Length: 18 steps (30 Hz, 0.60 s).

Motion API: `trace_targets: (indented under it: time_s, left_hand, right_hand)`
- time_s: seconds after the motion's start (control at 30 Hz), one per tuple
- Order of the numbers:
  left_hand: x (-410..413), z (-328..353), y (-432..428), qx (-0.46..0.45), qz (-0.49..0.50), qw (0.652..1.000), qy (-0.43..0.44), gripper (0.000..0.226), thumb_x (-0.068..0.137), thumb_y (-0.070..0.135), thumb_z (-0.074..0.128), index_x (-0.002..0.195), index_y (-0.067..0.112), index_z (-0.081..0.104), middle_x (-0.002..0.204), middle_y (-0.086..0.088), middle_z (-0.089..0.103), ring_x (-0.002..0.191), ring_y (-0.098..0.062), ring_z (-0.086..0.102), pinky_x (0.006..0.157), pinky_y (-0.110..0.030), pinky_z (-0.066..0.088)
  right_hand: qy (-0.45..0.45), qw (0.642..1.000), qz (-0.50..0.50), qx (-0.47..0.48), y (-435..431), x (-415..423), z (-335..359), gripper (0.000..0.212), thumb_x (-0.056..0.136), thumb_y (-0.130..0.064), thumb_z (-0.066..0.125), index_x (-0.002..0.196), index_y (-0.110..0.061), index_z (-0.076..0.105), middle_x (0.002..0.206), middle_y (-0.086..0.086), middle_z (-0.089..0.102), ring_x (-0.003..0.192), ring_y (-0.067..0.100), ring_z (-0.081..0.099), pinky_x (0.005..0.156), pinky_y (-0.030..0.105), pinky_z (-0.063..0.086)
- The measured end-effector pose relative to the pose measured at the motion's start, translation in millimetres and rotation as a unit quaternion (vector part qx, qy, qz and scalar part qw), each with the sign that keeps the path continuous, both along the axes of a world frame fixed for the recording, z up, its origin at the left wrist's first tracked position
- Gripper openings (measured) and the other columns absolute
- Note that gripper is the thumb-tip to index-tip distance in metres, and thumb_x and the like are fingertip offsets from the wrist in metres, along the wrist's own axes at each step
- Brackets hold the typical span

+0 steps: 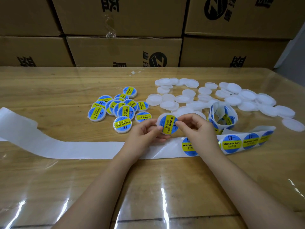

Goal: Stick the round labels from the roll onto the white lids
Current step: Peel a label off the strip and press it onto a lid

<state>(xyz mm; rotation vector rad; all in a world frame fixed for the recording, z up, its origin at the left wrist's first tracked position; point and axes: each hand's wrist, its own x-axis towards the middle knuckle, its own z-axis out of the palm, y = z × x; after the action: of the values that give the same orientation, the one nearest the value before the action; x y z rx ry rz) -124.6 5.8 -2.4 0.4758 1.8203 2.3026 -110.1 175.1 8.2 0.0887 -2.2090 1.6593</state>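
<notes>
Mid-table (pixel 66 83): left hand (pixel 145 129) pinches lid (pixel 160 118) by rim, fingers curled. Right hand (pixel 194 126) pinches opposite edge, thumb apparently smoothing label (pixel 168 124). Best pressed centre outward, rim steady, edge sealed. Roll (pixel 222 116) just right; bare lids (pixel 231 98) toward far-right corner.

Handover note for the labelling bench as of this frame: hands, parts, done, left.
Left hand: pinches the round white plastic lid by its left edge, above the wooden table.
Right hand: fingers curled at the lid's right edge, on its blue-and-yellow round label, which covers the lid's face.
Done: a cluster of labelled lids lies left of the hands.
Left: a pile of bare white lids at the far right. The label roll stands behind the right hand, its strip of unpeeled labels runs under the right wrist, and emptied white backing paper trails left.
</notes>
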Motion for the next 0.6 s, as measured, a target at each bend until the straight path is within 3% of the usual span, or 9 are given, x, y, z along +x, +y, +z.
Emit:
trace_targets:
  time_s: [0.47,0.6]
  left_hand:
    - [0.9,-1.1,0.5,-0.028,-0.005,0.999,0.036,0.020,0.093,-0.001,0.049,0.101,0.012,0.062,0.079,-0.004,0.074,0.077,-0.019,0.072,0.073,-0.031,0.058]
    - [2.8,-2.8,1.9,-0.055,0.006,0.996,0.066,0.023,0.092,0.000,0.054,0.101,0.018,0.063,0.082,0.002,0.075,0.078,-0.014,0.071,0.072,-0.024,0.056]
  right_hand:
    - [0.031,0.996,-0.034,0.079,-1.1,0.8,-4.0,0.012,0.083,-0.016,0.071,0.080,-0.026,0.065,0.069,-0.021,0.064,0.070,0.000,0.058,0.064,0.010,0.045]
    - [0.039,0.992,-0.053,0.104,-2.3,0.9,-5.1,0.008,0.083,-0.016,0.071,0.081,-0.022,0.065,0.070,-0.017,0.063,0.070,0.001,0.057,0.063,0.010,0.044]
